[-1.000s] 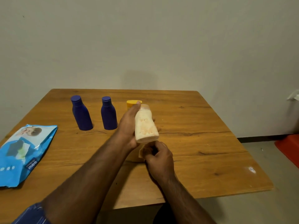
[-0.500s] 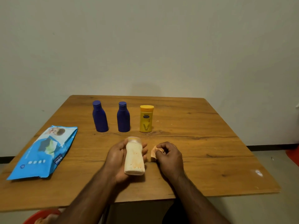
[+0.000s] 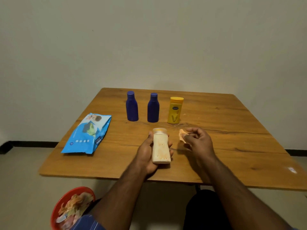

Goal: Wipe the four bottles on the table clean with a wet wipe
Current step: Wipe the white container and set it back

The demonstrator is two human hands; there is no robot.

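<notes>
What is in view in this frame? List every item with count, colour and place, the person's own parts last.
blue bottles: 2, dark blue, upright side by side at the far middle of the table; second one.
yellow bottle: 1, yellow, upright just right of the blue pair.
cream bottle: 1, cream with a clear cap, held in the left hand.
wet wipe: 1, crumpled, orange-tinted, pinched in the right hand.
wipes pack: 1, blue, lying on the table's left side.
table: 1, brown wood.
red bin: 1, red, on the floor at lower left, holding crumpled pieces.
left hand: grips the cream bottle.
right hand: pinches the wet wipe.
</notes>
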